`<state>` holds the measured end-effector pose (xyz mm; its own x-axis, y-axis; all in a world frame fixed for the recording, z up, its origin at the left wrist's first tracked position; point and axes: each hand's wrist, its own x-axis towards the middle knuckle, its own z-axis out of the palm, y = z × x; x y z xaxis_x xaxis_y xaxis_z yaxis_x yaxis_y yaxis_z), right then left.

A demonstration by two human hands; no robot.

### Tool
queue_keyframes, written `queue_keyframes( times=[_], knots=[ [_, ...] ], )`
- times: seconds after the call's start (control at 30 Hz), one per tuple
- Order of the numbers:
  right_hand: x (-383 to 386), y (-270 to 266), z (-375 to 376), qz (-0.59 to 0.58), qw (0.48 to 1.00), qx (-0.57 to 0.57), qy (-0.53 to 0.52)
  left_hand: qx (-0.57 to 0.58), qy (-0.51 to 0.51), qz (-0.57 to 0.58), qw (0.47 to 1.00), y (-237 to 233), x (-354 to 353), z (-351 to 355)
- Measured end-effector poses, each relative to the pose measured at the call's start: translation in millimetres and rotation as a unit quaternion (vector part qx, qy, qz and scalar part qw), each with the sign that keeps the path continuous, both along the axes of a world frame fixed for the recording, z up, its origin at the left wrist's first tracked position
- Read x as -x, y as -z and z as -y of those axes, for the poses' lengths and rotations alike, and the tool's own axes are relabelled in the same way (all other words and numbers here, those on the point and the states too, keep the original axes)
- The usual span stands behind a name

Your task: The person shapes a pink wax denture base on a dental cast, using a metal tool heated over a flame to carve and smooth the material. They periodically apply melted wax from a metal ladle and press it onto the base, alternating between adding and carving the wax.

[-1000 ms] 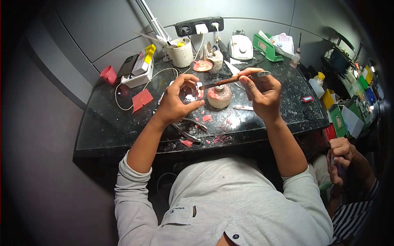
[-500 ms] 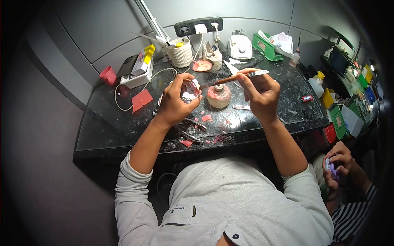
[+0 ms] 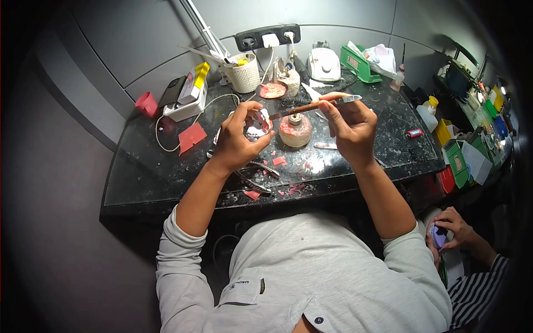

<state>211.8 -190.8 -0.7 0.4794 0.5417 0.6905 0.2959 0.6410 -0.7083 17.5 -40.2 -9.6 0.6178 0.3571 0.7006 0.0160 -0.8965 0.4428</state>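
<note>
Holding a small white-and-pink dental piece (image 3: 257,124) up above the desk (image 3: 139,177), the left hand (image 3: 234,143) is curling its fingers (image 3: 244,111) closely around it, with the thumb tucking in underneath. Over on the other side, the right hand (image 3: 351,126) is pinching a wooden-handled knife (image 3: 302,107) between thumb and fingertips, gripping it near the metal blade end. The knife is lying almost level, and its dark tip is pointing straight at the piece. Whether it is touching or sitting just short is too close to call. Right beneath the handle, a wax-smeared burner (image 3: 294,132) is standing on the desk between the two hands. Pliers (image 3: 252,176) are lying below the left wrist, and pink wax scraps (image 3: 280,161) are lying all about them. A red wax sheet (image 3: 192,135) is sitting further left, and a white basket (image 3: 245,72) of tools is standing at the back. Down at the lower right, another person's hand (image 3: 452,225) is cupping something purple (image 3: 438,236).
</note>
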Motion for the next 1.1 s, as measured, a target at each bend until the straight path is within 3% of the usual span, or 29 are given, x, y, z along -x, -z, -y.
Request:
queue_keyframes(
  times=[0.6, 0.87, 1.1],
  knots=[
    [-1.9, 2.3, -0.6, 0.011, 1.000, 0.020, -0.006, 0.002, 0.004, -0.009, 1.000, 0.1, 0.2, 0.4],
    [-1.5, 1.4, -3.4, -0.006, 0.999, -0.035, -0.019, 0.086, 0.031, -0.012, 0.996, -3.0, 1.6, 3.8],
    [-3.6, -0.5, 2.2, -0.005, 0.999, 0.004, -0.040, 0.111, 0.051, -0.016, 0.992, -4.0, 2.5, 5.5]
  ],
)
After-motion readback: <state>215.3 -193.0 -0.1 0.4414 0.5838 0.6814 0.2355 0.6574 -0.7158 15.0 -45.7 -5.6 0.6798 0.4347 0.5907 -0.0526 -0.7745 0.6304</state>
